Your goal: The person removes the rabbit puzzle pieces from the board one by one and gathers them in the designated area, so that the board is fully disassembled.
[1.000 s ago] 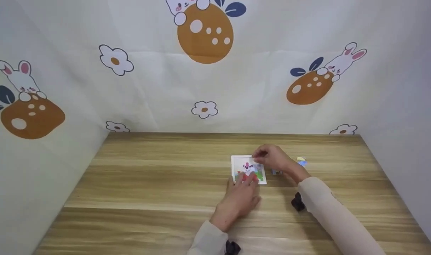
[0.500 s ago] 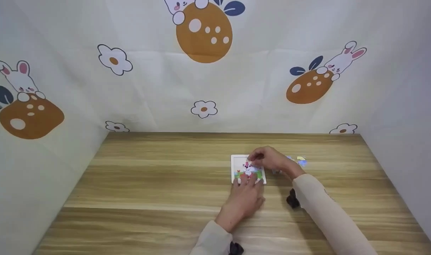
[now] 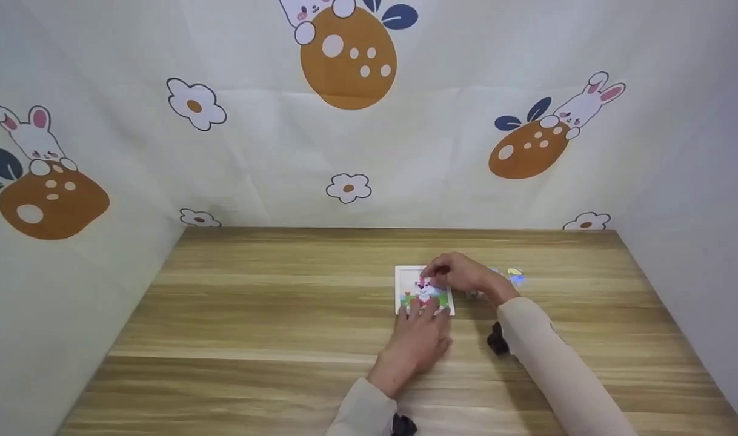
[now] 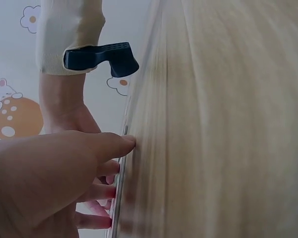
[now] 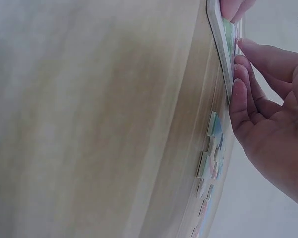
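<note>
A small square jigsaw tray [image 3: 397, 289] with a white rim lies on the table, an animal picture [image 3: 423, 291] partly assembled inside it. My left hand [image 3: 415, 340] rests its extended fingers on the tray's near part; in the left wrist view its thumb [image 4: 120, 144] lies along the tray's edge. Over the upper right of the picture, my right hand [image 3: 464, 272] pinches a puzzle piece between thumb and index finger. The fingers mostly hide that piece. In the right wrist view the other fingers [image 5: 241, 94] are curled close beside the tray's edge.
Several loose puzzle pieces [image 3: 515, 277] lie right of the tray, partly hidden by the right hand; the right wrist view shows loose pieces [image 5: 204, 166] flat on the wooden table [image 3: 254, 315]. A printed cloth [image 3: 272, 139] stands behind the table and at its sides.
My right hand has moved left and slightly down from the tray's upper right corner, onto the picture. The left hand has shifted slightly right and down, uncovering more of the picture.
</note>
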